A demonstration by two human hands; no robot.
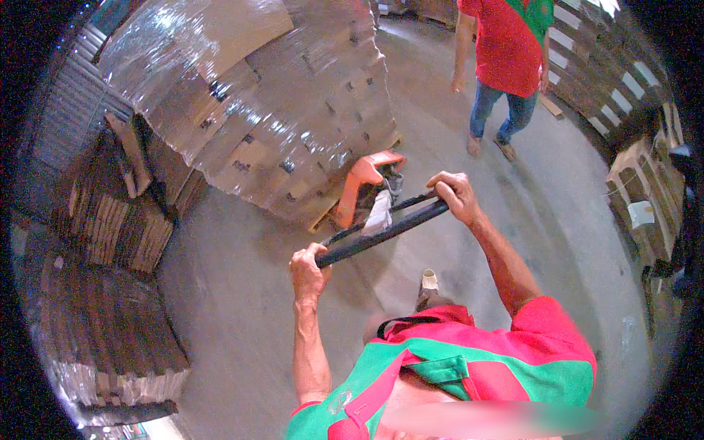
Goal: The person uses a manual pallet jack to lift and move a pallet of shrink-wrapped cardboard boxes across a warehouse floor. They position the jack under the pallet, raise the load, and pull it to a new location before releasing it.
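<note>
Both my arms stretch forward to the black handle [389, 233] of an orange pallet jack [356, 188]. My left hand [309, 273] is closed around the handle's left end. At its right end, higher in the view, my right hand [456, 196] grips the same bar. A whitish cloth or wrapping [378, 214] hangs at the middle of the handle. Just beyond the jack stands a tall pallet load of cardboard boxes [286, 125] in clear stretch film. The jack's forks are hidden by that load.
A person in a red and green shirt [506, 51] stands on the concrete floor [242, 308] at the far right. Flattened cardboard stacks [110, 323] line the left side. Wooden pallets [642, 187] and stacked cartons [612, 66] stand along the right.
</note>
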